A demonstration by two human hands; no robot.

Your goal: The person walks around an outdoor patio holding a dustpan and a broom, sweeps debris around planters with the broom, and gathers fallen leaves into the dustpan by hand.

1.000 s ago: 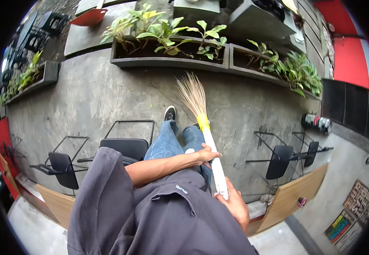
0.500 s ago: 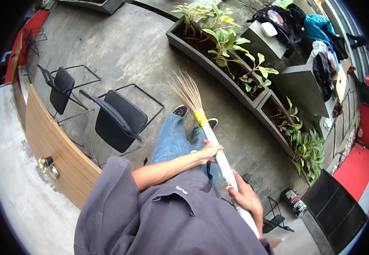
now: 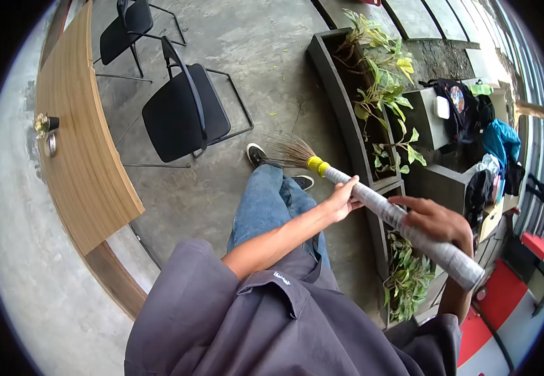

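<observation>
A broom (image 3: 403,219) with thin brown bristles (image 3: 292,152), a yellow band and a long pale wrapped handle slants across in front of me. My left hand (image 3: 344,199) is closed round the lower part of its handle, not far from the yellow band. Higher up, my right hand (image 3: 436,220) grips the handle from above, its index finger stretched along it. The bristle tips point left, close to my dark shoe (image 3: 257,155); I cannot tell whether they touch the floor.
To the left stand black chairs (image 3: 175,113) beside a wooden counter (image 3: 74,125) with a small potted plant (image 3: 43,124). A long grey planter (image 3: 341,88) with leafy plants runs along my right. Beyond it, bags (image 3: 466,103) lie on concrete blocks.
The broom has swung from steep to flatter, its handle end rising to the right and its bristles nearer my feet. Both hands moved with it. My view has turned, bringing the chairs and counter higher.
</observation>
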